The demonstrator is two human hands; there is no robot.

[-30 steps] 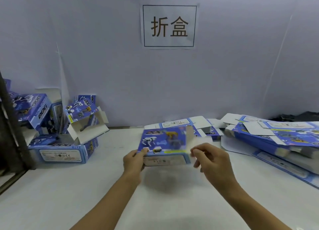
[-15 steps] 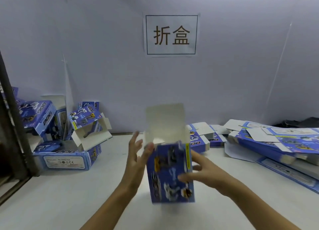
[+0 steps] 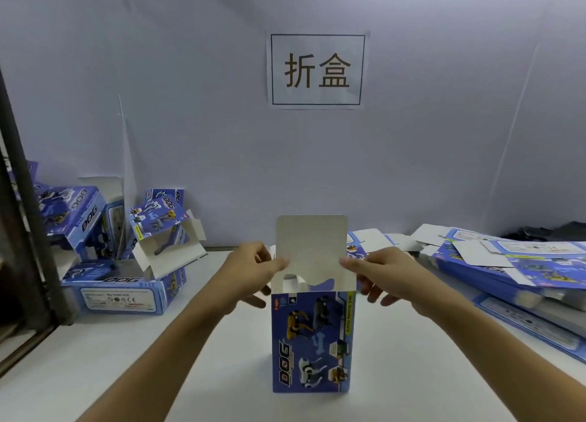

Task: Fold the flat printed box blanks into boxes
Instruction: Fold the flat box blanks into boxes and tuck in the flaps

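Blue printed box (image 3: pixel 312 342) now stands upright on the white table (image 3: pixel 126 374), where a second ago it was held flat and low. Left hand (image 3: pixel 250 271) and right hand (image 3: pixel 385 272) each pinch an edge of its raised white top flap (image 3: pixel 311 247); closing likely follows. Beyond: folded boxes (image 3: pixel 104 247) left, flat blanks (image 3: pixel 513 263) right.

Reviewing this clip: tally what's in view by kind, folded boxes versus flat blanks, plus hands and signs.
Upright blue printed box being folded: 1
Folded blue boxes piled at left: about 4, overlapping
Flat blue blanks at right: a stack, count unclear
Bare hands, left hand and right hand: 2
White paper wall sign: 1
Total countable: about 8
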